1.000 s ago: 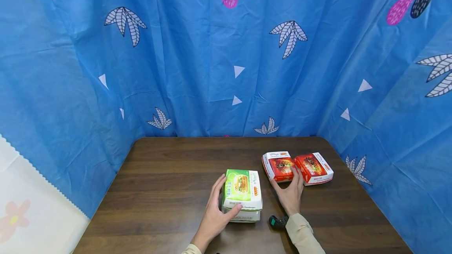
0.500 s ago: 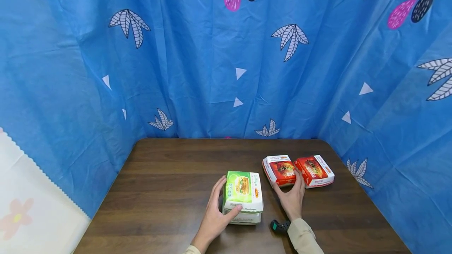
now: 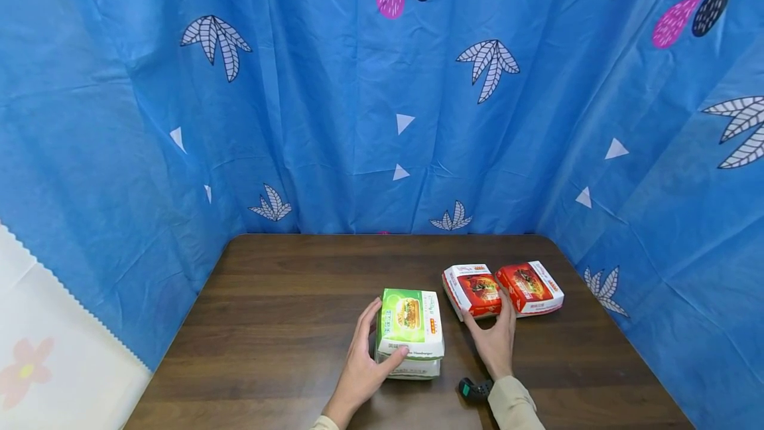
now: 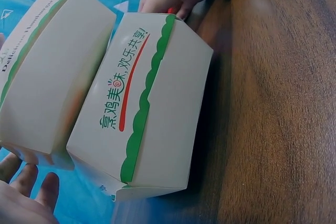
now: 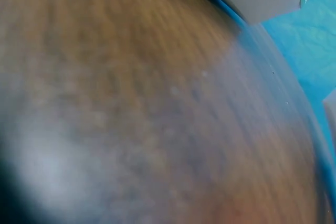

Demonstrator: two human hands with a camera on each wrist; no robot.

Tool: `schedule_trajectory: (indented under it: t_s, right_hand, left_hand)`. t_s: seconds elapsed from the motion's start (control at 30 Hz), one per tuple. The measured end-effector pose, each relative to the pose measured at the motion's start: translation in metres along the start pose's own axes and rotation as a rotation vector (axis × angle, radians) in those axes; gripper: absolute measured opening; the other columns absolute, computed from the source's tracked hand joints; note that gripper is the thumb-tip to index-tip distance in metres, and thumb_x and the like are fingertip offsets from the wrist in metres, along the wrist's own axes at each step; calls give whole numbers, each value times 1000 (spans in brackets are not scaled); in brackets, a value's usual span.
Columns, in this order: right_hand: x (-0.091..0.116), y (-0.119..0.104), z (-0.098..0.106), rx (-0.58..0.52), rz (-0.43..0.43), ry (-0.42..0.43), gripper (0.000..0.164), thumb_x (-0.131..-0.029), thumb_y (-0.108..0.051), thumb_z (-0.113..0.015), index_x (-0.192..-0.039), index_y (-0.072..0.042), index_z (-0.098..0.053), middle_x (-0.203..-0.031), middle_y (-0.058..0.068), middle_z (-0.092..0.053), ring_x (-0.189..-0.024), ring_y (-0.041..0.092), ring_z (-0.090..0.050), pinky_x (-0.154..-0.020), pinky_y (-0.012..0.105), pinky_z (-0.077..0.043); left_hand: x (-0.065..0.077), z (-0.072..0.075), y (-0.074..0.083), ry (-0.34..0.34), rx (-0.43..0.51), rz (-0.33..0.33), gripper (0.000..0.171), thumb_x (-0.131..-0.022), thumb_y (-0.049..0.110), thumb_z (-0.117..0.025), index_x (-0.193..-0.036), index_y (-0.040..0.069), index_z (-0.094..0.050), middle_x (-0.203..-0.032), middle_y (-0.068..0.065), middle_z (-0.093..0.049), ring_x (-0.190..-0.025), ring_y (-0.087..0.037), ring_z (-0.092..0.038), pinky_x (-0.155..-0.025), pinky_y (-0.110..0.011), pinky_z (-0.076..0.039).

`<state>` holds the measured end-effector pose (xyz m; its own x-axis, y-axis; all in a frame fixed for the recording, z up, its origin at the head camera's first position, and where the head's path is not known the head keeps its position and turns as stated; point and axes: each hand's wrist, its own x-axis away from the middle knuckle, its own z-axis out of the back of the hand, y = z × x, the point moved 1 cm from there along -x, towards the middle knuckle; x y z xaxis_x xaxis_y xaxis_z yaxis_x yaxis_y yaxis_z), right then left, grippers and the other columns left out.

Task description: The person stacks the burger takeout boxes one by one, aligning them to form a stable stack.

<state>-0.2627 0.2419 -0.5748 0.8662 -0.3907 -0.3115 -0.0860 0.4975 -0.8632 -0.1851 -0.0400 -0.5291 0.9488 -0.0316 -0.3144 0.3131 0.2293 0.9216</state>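
Note:
A green-and-white hamburger box (image 3: 408,320) sits on top of a second white box with a green edge (image 4: 173,124), forming a stack. My left hand (image 3: 365,360) grips the upper box, its thumb on the near side and its fingers along the left side. At the right, my right hand (image 3: 494,340) holds a red-and-white burger box (image 3: 477,289) between thumb and fingers. Close beside that box, on its right, lies another red-and-white burger box (image 3: 530,287). The right wrist view is blurred and shows no fingers.
The brown wooden table (image 3: 286,324) carries all the boxes. Around it hangs a blue patterned curtain (image 3: 334,118). A black band with a green patch (image 3: 471,389) is at my right wrist. Pale cloth (image 3: 60,344) hangs at the left.
My right hand and the left red box have shifted slightly toward me. The left hand keeps its grip on the green box. The head view has tilted a little.

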Motion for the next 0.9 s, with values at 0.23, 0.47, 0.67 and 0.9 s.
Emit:
schedule_trajectory:
  t_s: [0.23, 0.47, 0.67, 0.9]
  right_hand:
    - [1, -11, 5, -15, 0, -25, 98, -86, -24, -84, -162, -10, -24, -163, 22, -25, -147, 41, -29, -119, 65, -31]
    - [0, -30, 14, -25, 37, -58, 99, -86, -24, -85, -162, -11, -23, -165, 19, -23, -149, 40, -27, -120, 61, -31]
    - [-1, -49, 21, -32, 58, -79, 98, -88, -25, -83, -164, -16, -21, -165, 15, -24, -149, 37, -28, -119, 58, -33]
    - [0, -72, 30, -42, 123, -103, 97, -89, -22, -82, -164, -19, -21, -167, 13, -23, -150, 36, -27, -118, 61, -33]
  left_hand:
    - [0, 0, 1, 1, -12, -4, 90, -84, 41, -85, -158, 30, -37, -164, 7, -35, -136, -21, -48, -112, -51, -43]
    - [-1, 0, 1, -5, -4, -15, 90, -84, 40, -85, -159, 30, -36, -164, 7, -34, -137, -20, -47, -112, -53, -42]
    - [-2, 0, -2, -13, -2, -26, 88, -86, 41, -84, -159, 28, -36, -165, 6, -33, -137, -20, -47, -112, -53, -42]
    - [-2, 1, -1, -15, -2, -25, 88, -86, 39, -84, -158, 28, -37, -165, 2, -34, -136, -22, -47, -110, -55, -43]
